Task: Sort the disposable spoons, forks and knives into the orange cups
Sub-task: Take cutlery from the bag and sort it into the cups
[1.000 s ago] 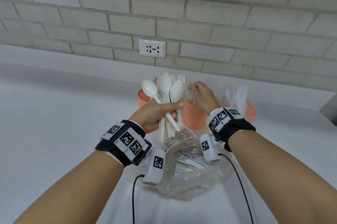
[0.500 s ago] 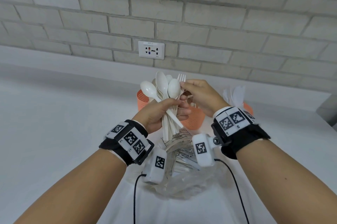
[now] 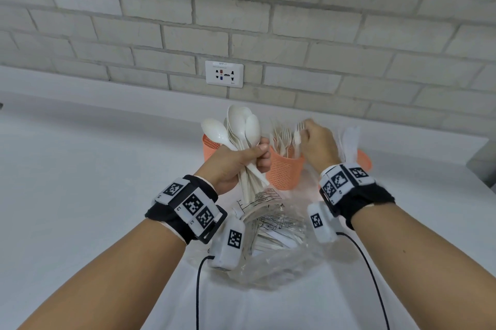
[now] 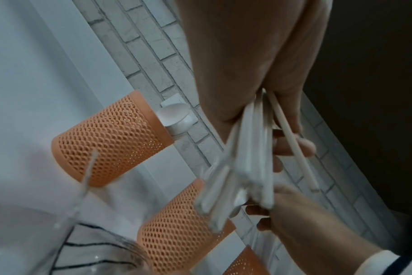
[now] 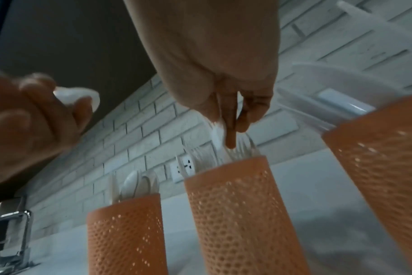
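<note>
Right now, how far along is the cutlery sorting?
Partly done. All three orange cups already hold cutlery: the left cup has spoons, the middle cup forks, the right cup white pieces. The right hand is placing a fork in the middle cup; the left hand grips a bunch of spoons. More cutlery remains in the plastic bag.

Three orange cups (image 3: 285,171) stand in a row by the wall. Two hands are in view, the left hand (image 3: 236,160) and the right hand (image 3: 318,143). There is one clear plastic bag (image 3: 271,243) and one wall socket (image 3: 224,73). The spoons (image 3: 243,128), forks (image 3: 281,136) and knives (image 3: 349,141) are bunched too closely to count.
</note>
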